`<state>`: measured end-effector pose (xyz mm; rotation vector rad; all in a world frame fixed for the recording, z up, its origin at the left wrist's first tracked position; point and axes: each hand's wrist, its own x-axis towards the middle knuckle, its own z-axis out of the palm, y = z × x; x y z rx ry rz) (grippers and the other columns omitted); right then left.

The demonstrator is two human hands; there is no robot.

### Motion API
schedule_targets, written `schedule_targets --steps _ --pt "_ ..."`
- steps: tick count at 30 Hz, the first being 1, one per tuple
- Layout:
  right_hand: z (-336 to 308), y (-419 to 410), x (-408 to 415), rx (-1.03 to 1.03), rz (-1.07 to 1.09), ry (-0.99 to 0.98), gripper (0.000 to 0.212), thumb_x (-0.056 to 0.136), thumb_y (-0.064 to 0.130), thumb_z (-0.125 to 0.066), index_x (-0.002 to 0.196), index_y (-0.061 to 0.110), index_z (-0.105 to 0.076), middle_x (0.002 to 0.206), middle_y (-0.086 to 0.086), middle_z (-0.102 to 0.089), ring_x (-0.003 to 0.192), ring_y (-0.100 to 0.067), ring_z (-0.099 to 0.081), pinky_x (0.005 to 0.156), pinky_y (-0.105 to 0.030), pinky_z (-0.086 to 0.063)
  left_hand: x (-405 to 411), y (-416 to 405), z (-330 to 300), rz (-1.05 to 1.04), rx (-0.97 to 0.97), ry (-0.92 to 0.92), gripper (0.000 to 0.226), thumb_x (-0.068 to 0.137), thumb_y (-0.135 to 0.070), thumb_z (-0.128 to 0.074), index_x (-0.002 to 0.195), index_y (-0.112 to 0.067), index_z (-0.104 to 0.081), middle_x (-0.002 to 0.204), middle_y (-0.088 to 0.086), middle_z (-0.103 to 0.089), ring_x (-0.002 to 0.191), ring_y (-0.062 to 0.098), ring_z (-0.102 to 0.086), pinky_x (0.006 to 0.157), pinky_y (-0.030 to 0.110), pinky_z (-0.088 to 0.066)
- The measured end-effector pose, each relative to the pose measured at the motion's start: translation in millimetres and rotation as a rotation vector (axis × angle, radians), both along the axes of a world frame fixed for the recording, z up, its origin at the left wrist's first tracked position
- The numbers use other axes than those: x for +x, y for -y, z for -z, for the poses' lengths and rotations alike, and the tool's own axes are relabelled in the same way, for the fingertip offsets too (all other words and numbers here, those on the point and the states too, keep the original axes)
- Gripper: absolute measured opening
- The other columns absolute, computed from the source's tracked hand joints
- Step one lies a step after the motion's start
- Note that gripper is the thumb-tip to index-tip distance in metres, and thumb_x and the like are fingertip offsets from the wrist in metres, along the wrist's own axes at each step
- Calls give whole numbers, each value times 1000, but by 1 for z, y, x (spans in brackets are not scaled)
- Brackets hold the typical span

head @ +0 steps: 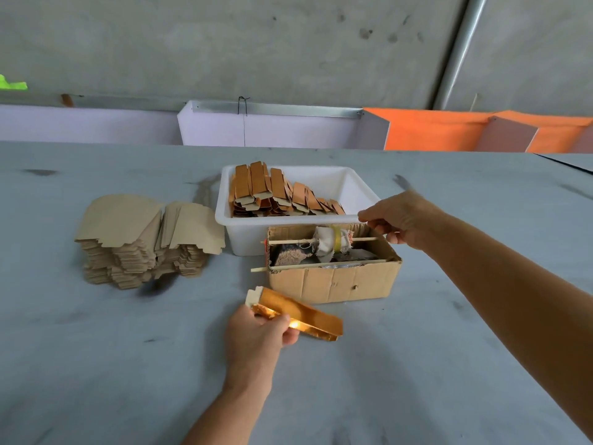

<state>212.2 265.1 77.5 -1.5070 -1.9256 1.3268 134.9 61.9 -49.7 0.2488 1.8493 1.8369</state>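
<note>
Left hand (256, 329) grip clamped on gold-foil card (305, 316), 6 o'clock of cardboard box (333, 284). Right hand (401, 220) at roller stick (288, 241) end, 3 o'clock side; cannot tell whether pinched. Best: grasp stick firmly, keep card flat.

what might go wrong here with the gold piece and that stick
The right hand is at the end of the upper stick, which only lies across the cardboard box; a tug might drop its cloth roll inside. The left hand pinches the gold piece by one edge; it may crease.
</note>
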Motion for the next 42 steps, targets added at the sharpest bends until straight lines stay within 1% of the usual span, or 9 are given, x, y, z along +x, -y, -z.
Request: schedule_targets --steps 10,14,18,21,23,26,30,33,42 --pt "30 3 0 434 -325 41 20 81 9 -72 100 8 -73 89 3 -61 75 -7 -53 60 -13 -38 1 16 -11 -19 -315 -205 37 68 -9 -78 94 -7 -51 71 10 -63 44 17 -59 39 23 -44" --pt "39 0 -8 552 -365 96 22 82 14 -72 103 10 -72 94 4 -60 79 -10 -55 71 -18 -45 3 17 -17 8 -488 -345 43 65 -23 -80 96 -14 -53 88 9 -61 81 30 -62 69 41 -54" --pt "44 -4 -9 586 -374 96 29 79 13 -75 107 10 -70 96 3 -61 78 -10 -54 72 -19 -44 2 20 -24 79 -643 -480 64 70 -28 -77 123 -7 -47 119 12 -51 110 30 -51 81 32 -40" --pt "48 -6 -7 555 -379 44 28 78 12 -75 106 11 -71 90 5 -59 71 -5 -53 61 -10 -39 11 23 -44 48 -758 -776 68 75 -32 -74 130 -10 -41 125 10 -39 98 32 -56 70 29 -34" --pt "50 -9 -5 528 -384 17 26 77 11 -76 103 12 -72 89 3 -62 68 -3 -52 56 -7 -36 13 14 -61 -52 -603 -1033 61 74 -27 -76 127 -11 -51 121 10 -45 77 28 -59 66 27 -35" --pt "52 -11 -4 494 -383 -18 24 76 10 -76 100 12 -72 90 2 -63 68 -3 -52 56 -7 -37 5 -20 -83 -20 -431 -1288 42 77 -22 -74 116 -11 -63 111 6 -58 94 24 -57 74 25 -35" --pt "52 -12 -3 525 -403 -21 23 77 12 -76 100 13 -72 87 7 -60 69 0 -50 54 -3 -38 -17 -70 -80 182 -419 -1286 42 81 -31 -70 120 -17 -61 116 -1 -60 108 17 -46 80 23 -34" --pt "52 -12 -1 565 -426 -7 27 75 13 -77 102 13 -72 86 9 -57 70 -1 -50 54 0 -38 -29 -93 -71 313 -491 -1265 40 78 -31 -73 116 -19 -63 112 1 -61 105 19 -48 79 31 -40" --pt "53 -14 0 584 -451 -24 26 76 15 -76 102 14 -72 89 8 -59 79 -6 -54 61 -6 -40 -40 -110 -63 350 -465 -1146 31 78 -24 -74 108 -22 -67 100 0 -66 86 14 -52 65 25 -35"
